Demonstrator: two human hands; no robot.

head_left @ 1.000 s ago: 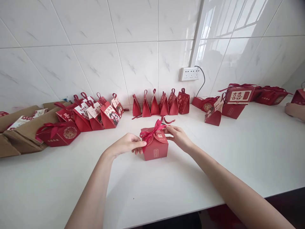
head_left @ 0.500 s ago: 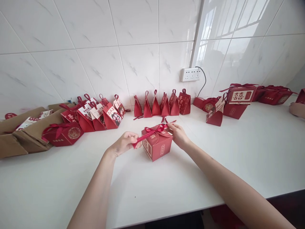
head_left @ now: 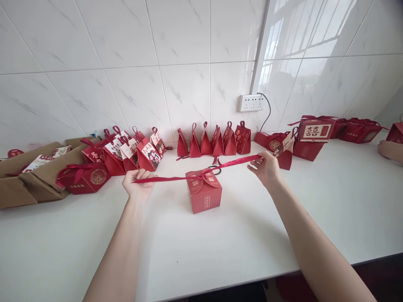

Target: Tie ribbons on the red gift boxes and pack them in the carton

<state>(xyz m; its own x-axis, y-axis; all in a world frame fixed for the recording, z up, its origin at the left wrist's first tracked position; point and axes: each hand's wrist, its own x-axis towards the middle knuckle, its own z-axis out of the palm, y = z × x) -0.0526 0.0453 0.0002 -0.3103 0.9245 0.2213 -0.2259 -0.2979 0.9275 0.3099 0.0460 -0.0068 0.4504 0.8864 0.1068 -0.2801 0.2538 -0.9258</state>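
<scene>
A red gift box [head_left: 204,197] with gold lettering stands on the white table in front of me. A dark red ribbon [head_left: 239,161] is stretched from both sides of its top, with a small knot or crossing over the lid flaps. My left hand [head_left: 138,183] is closed on the ribbon's left end, off to the left of the box. Up to the right of the box, my right hand [head_left: 267,170] pinches the other end. A thin black loop [head_left: 216,169] shows behind the box top; I cannot tell what it belongs to.
Several small red bags [head_left: 206,144] line the tiled wall. On the left stand a cardboard box [head_left: 40,180], another ribboned red box [head_left: 82,179] and more bags. Red boxes [head_left: 310,150] stand on the right, below a power strip [head_left: 251,103]. Another person's hand [head_left: 391,152] is at the right edge.
The bow on the box has come undone. My left hand has pulled its ribbon end left, my right hand has moved right and up, and the ribbon is now stretched. The box has turned slightly.
</scene>
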